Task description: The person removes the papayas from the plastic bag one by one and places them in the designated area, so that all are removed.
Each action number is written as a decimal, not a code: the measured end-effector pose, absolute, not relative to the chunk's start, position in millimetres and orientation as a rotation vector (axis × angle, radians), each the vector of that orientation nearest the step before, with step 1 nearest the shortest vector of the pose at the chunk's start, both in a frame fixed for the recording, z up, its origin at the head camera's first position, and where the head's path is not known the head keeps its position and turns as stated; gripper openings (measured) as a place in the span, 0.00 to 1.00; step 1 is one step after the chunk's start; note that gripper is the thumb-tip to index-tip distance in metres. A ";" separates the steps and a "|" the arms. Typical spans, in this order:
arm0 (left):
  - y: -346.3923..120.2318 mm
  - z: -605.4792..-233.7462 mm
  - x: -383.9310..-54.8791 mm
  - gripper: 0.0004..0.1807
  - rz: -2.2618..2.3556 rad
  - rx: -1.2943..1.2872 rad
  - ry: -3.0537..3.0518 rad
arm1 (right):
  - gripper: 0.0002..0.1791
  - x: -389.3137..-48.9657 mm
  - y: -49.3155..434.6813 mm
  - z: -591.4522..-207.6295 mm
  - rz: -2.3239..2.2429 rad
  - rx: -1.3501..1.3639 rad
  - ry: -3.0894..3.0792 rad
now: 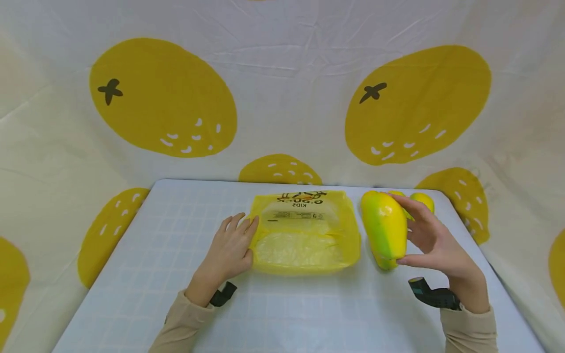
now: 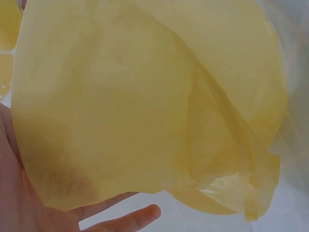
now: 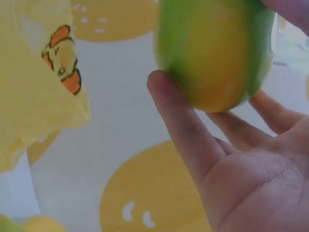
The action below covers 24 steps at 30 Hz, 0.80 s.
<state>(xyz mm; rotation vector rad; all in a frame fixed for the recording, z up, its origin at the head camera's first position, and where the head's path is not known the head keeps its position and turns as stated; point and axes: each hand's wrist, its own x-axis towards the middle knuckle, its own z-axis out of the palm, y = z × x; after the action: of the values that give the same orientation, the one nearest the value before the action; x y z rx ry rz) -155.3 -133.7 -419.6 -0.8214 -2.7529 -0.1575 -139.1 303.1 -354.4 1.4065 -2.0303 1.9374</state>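
Observation:
A yellow translucent plastic bag (image 1: 300, 250) with black printing lies on the table, its mouth spread toward me. My left hand (image 1: 230, 247) touches the bag's left side; in the left wrist view its fingers (image 2: 137, 220) extend fairly straight, partly behind the yellow film (image 2: 120, 111). To the right of the bag, my right hand (image 1: 434, 240) holds a yellow and green papaya (image 1: 384, 225), thumb at its lower end and fingers at its upper end. The right wrist view shows the papaya (image 3: 207, 53) raised between the fingertips.
Behind the right hand sits a yellow fruit (image 1: 422, 200), with another partly hidden beside it. A yellow piece (image 1: 386, 263) shows below the held papaya. The white table (image 1: 176, 206) meets a fruit-printed cloth (image 1: 291, 113) at the back.

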 end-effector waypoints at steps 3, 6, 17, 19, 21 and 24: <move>-133.7 -419.4 -155.6 0.36 -0.158 -0.822 -2.750 | 0.60 -139.6 319.6 -359.1 1.951 1.396 -1.983; -134.2 -419.4 -155.5 0.36 -0.157 -0.819 -2.750 | 0.59 -141.0 333.2 -366.7 1.961 1.393 -1.951; -135.2 -417.5 -154.9 0.36 -0.162 -0.813 -2.766 | 0.58 -147.7 379.0 -404.7 2.035 1.109 -2.002; -135.0 -417.0 -154.6 0.36 -0.170 -0.813 -2.769 | 0.58 -145.8 386.4 -410.1 2.012 1.006 -2.082; -134.7 -416.7 -154.3 0.36 -0.174 -0.812 -2.769 | 0.57 -143.1 393.2 -414.9 1.956 0.875 -2.191; -134.7 -417.2 -153.6 0.36 -0.171 -0.810 -2.766 | 0.57 -138.0 401.2 -420.9 1.743 0.700 -2.418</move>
<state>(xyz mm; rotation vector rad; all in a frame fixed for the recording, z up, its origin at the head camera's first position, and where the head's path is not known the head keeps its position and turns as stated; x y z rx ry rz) -153.6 -134.7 -417.2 -0.8099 -2.7664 -0.1713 -138.0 401.2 -420.9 0.7002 -2.4184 1.7426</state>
